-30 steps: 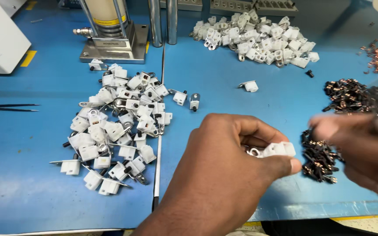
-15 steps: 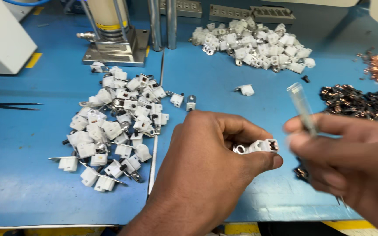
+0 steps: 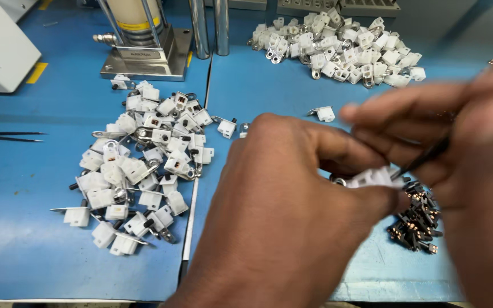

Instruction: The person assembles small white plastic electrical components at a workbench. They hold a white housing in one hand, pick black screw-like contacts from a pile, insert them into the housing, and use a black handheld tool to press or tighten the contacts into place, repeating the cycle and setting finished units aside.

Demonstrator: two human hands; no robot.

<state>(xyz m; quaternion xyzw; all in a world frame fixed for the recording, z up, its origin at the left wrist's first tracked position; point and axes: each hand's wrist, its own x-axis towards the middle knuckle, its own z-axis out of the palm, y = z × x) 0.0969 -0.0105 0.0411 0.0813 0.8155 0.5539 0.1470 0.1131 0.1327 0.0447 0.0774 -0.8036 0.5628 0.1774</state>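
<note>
Blue bench [image 3: 24,228] — white housings [image 3: 138,171] heaped, left hand [image 3: 292,211] pinching one.

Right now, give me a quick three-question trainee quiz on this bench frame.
1. True or false: the left hand pinches a small white plastic part.
2. Which pile lies nearest the right hand? A) the near white pile B) the far white pile C) the dark metal pieces
3. What colour is the bench mat?

Key: 1 true; 2 C; 3 blue.
</note>
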